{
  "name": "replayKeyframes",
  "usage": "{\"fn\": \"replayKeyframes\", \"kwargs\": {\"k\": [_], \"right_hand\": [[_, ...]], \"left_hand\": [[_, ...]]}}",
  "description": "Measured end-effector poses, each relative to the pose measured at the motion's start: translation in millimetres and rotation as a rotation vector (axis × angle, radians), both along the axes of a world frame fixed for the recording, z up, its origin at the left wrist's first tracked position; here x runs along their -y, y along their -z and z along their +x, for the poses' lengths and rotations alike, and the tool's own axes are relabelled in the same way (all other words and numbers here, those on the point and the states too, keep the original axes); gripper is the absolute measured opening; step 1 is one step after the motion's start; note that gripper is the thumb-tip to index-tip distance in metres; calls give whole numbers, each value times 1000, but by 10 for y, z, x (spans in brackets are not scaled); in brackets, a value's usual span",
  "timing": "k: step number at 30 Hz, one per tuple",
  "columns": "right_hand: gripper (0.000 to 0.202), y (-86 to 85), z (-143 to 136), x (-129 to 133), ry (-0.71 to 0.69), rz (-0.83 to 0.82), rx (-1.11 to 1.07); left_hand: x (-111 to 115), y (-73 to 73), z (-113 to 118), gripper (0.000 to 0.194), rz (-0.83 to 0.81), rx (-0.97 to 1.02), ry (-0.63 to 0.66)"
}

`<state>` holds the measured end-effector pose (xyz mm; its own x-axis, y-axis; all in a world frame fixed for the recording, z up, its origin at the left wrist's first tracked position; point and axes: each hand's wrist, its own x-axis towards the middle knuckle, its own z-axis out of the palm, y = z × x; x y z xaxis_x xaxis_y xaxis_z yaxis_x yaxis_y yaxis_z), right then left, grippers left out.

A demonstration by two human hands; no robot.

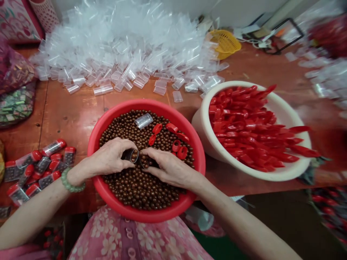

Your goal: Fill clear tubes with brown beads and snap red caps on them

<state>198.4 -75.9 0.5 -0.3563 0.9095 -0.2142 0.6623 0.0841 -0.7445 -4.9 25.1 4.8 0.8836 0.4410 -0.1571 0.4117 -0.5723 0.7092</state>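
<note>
My left hand (115, 155), with a green bead bracelet (72, 181), grips a small clear plastic tube (133, 156) on its side. The tube's open end faces right and a few brown balls show inside. Facing that end, my right hand (164, 164) curls its thumb and fingers around some brown balls (144, 160). Both hands are over a red basin (146, 215) full of brown balls (143, 191). On the balls lie a loose clear tube (144, 121) and several red caps (171, 127), close to my right hand.
A white tub (200, 124) heaped with red caps (244, 126) stands at the right. Clear tubes (121, 47) are piled behind the basin, near a yellow basket (225, 43). Filled, red-capped tubes (43, 164) lie at the left, below plastic bags (17, 99).
</note>
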Motion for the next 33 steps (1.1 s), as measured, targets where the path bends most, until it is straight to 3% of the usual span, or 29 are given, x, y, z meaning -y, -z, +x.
{"fn": "replayKeyframes", "kwargs": {"k": [3,8,14,18,21,24,28,31,33], "right_hand": [[27,40,-58,-9,-24,16,62],[26,100,-119,-32,-42,11,98],[36,-110,-78,13,-96,16,153],[19,-271,55,-45,-33,116,276],[23,-251,144,-188,27,238,390],[30,-163,157,-341,-40,294,609],[23,-87,129,-447,-140,292,791],[18,-80,164,-456,-126,352,738],[15,-94,200,-442,-42,412,568]], "left_hand": [[37,-22,-70,33,-106,129,-73],[113,-123,-148,35,-431,253,-154],[195,-214,-254,35,-490,313,-280],[227,-217,-277,38,-543,383,-377],[246,-185,-239,40,-579,415,-383],[257,-149,-192,41,-610,418,-358],[269,-108,-174,41,-730,452,-336],[282,-70,-183,42,-950,529,-363],[285,-45,-187,42,-1091,598,-400]]}}
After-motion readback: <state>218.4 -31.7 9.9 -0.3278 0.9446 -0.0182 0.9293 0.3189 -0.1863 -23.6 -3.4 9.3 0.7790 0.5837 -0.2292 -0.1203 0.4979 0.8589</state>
